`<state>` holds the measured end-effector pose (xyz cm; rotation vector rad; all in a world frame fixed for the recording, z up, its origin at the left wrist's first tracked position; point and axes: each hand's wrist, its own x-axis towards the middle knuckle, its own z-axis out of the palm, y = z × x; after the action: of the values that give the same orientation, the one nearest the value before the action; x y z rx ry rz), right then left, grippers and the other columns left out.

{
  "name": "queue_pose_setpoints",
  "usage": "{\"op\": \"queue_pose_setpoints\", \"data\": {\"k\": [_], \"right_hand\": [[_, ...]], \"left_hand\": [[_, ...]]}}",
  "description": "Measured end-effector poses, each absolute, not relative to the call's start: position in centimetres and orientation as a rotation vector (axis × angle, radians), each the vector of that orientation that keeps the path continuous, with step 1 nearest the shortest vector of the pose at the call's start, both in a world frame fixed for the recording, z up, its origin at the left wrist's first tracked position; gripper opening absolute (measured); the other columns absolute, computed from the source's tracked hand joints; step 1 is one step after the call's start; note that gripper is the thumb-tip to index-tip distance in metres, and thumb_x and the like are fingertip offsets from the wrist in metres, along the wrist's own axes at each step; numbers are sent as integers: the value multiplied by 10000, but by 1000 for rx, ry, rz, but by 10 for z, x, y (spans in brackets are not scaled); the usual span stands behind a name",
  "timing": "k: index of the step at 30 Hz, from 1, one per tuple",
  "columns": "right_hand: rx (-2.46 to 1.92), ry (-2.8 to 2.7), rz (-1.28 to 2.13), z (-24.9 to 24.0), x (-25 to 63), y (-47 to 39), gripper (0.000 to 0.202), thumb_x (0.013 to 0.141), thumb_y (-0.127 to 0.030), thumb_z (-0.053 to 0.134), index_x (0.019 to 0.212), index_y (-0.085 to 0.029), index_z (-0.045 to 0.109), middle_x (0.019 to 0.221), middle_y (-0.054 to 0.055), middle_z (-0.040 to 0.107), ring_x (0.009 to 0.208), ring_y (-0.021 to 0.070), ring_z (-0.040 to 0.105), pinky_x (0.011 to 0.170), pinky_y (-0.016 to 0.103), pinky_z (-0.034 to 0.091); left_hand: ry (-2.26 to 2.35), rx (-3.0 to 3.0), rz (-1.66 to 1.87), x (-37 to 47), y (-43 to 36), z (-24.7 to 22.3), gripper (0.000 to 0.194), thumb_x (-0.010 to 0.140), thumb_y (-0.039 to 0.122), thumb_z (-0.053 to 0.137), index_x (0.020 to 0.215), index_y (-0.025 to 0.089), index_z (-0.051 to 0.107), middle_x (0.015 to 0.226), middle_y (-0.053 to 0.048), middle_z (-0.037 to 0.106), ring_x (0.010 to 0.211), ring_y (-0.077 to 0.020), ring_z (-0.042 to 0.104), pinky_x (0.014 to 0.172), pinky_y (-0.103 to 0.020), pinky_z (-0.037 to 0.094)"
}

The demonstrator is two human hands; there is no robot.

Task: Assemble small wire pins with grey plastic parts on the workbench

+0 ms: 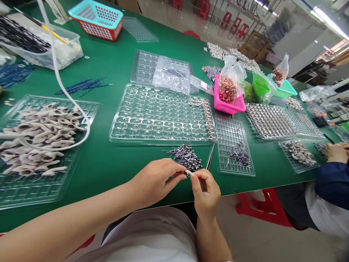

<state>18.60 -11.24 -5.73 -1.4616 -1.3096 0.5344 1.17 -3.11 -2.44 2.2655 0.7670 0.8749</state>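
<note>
Between the fingertips of both hands is a small whitish part (190,173), near the table's front edge. My left hand (159,179) pinches its left end, thumb and fingers together. On its other end, my right hand (206,189) closes with thumb and curled fingers. Just behind the hands lies a pile of small dark wired components (188,156). Metal tweezers (210,157) rest beside the pile. Beyond them is a large clear tray (160,112), with small pinkish-white parts in its right-hand column and part of its top row.
At the left, a clear tray (65,182) holds grey-white shells (46,134), crossed by a white cable (58,78). A pink basket (230,106) and a smaller tray (226,145) stand right of centre. Another person's hand (336,152) is at the far right.
</note>
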Motion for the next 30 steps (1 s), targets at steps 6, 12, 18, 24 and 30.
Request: {"op": "queue_pose_setpoints", "data": {"k": [6,12,18,24,30], "right_hand": [[-1510,-1436,402,-56,195,-115,117,912,-309,622,856,-220,672,831,4,692,731,138,655,675,216,515],[-1542,-1447,375,-64,199,-110,320,870,-536,627,886,-233,728,877,25,750,748,183,713,662,227,549],[-1491,-1297,450,-66,186,-113,339,900,-531,588,848,-224,721,906,54,738,817,201,700,765,267,546],[-1336,-1348,450,-69,184,-112,213,926,-401,600,898,-219,709,904,56,723,827,191,687,788,279,547],[-1244,-1399,397,-64,180,-108,154,961,-300,546,931,-224,677,858,50,705,810,184,683,740,285,555]], "left_hand": [[811,2340,718,13,-34,-13,173,953,166,529,956,153,702,870,-61,756,778,-179,685,722,-263,524],[1146,2365,711,-29,-16,15,185,955,224,533,946,177,711,861,-43,749,804,-193,680,710,-278,520],[2019,2288,695,-146,15,21,288,924,353,473,968,196,710,987,-73,742,936,-234,683,836,-325,534],[2238,2375,626,-194,28,9,317,839,337,481,975,167,711,1050,-180,733,1038,-402,640,961,-565,471],[1521,2535,570,-72,85,7,313,889,292,500,1083,153,703,1172,-161,702,1131,-341,609,1031,-507,440]]}}
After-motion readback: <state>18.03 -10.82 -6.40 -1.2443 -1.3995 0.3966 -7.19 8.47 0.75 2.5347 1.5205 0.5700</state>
